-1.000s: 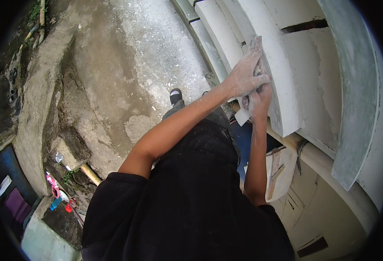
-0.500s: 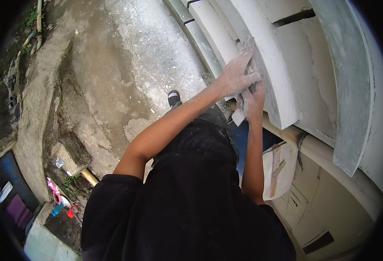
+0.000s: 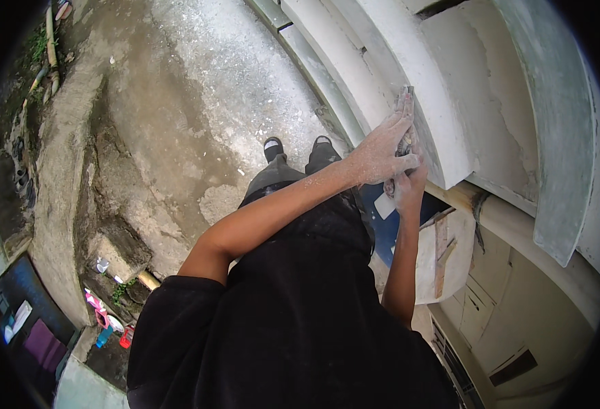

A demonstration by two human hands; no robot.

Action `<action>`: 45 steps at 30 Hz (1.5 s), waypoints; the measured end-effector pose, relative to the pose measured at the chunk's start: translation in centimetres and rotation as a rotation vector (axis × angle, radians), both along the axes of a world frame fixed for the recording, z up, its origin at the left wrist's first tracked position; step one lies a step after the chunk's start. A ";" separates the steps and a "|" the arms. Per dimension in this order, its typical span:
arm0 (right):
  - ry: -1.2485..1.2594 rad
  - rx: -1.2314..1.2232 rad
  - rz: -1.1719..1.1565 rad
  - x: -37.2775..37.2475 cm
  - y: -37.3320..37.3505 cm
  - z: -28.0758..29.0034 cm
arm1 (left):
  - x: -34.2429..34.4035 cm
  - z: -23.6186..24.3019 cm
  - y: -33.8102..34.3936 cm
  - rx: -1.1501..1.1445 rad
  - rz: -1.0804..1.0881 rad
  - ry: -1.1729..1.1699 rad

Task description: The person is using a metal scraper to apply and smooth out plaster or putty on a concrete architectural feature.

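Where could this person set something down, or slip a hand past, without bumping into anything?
Free: the pale concrete floor left of the dark shoes. Crowded: the left hand and right hand press the white plastered moulding; colourful litter fills the lower left.

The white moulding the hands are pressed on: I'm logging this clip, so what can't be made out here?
Head view only:
- Thing under the left hand: covered by its palm, only a thin edge shows at the white moulding.
- Right hand: largely hidden behind the left; grip unclear.
- Small coloured items by the ground: too small to identify.
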State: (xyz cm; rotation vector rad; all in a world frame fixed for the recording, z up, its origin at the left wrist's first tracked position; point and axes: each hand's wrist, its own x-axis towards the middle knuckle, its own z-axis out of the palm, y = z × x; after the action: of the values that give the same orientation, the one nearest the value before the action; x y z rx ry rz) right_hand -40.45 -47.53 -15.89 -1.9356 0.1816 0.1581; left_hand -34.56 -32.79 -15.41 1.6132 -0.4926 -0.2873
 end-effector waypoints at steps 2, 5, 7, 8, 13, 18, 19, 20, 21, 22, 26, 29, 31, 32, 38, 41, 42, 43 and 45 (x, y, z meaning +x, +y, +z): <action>0.035 0.066 -0.014 0.0 1.4 1.6 | -0.3 -0.3 -0.2 -0.006 0.047 -0.026; -0.054 0.112 0.002 -0.8 1.0 1.0 | -1.0 -0.3 -0.6 0.018 0.067 -0.072; -0.174 0.094 0.043 0.1 1.4 1.6 | -0.6 -0.1 -0.5 0.052 0.052 -0.087; -0.128 0.096 0.041 0.8 1.5 2.1 | 0.0 -0.1 -0.5 0.036 0.057 -0.070; 0.117 0.099 -0.048 0.9 2.9 2.5 | 0.6 -0.5 0.4 0.013 0.030 -0.038; -0.259 0.086 -0.056 0.0 2.7 1.5 | -0.4 0.3 -0.9 -0.036 0.142 -0.076; -0.167 0.132 -0.040 0.4 2.9 1.6 | 0.3 0.2 -0.4 -0.044 0.143 -0.064; -0.074 0.179 -0.024 0.9 3.2 1.6 | 1.0 0.1 0.2 -0.044 0.135 -0.058; -0.164 0.094 -0.053 0.9 4.3 1.7 | 1.3 0.1 0.8 -0.029 0.099 -0.034; -0.154 0.095 -0.059 0.6 3.9 1.4 | 1.3 0.3 1.0 -0.015 0.063 -0.009; -0.042 0.127 -0.022 1.4 3.0 1.7 | 0.0 -0.1 -0.3 -0.026 0.186 -0.107; -0.108 0.116 -0.043 2.5 3.5 1.6 | 2.0 0.1 0.4 -0.008 0.158 -0.067; -0.085 0.129 -0.046 3.1 4.5 1.9 | 2.0 0.1 0.9 -0.030 0.147 -0.001; -0.070 0.142 -0.050 3.1 4.7 1.9 | 1.7 0.2 1.0 -0.034 0.138 -0.009; -0.102 0.109 -0.046 0.6 3.2 1.7 | 0.1 0.1 0.0 -0.058 0.116 -0.017; -0.053 -0.006 -0.032 0.8 3.6 1.3 | 1.3 -0.1 0.7 -0.055 0.120 -0.028; -0.047 -0.004 -0.041 0.5 3.4 1.1 | 1.1 0.0 0.5 -0.052 0.111 -0.022; -0.048 0.005 -0.059 0.5 2.9 0.7 | 0.9 0.2 0.1 -0.057 0.116 -0.001; -0.093 0.060 -0.043 0.0 3.3 2.0 | 0.4 0.3 -0.3 -0.060 0.122 0.011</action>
State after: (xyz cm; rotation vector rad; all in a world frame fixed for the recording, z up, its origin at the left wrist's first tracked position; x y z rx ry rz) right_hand -40.40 -44.28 -13.86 -1.8739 0.1549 0.0436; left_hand -34.13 -33.07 -15.06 1.5755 -0.3890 -0.1876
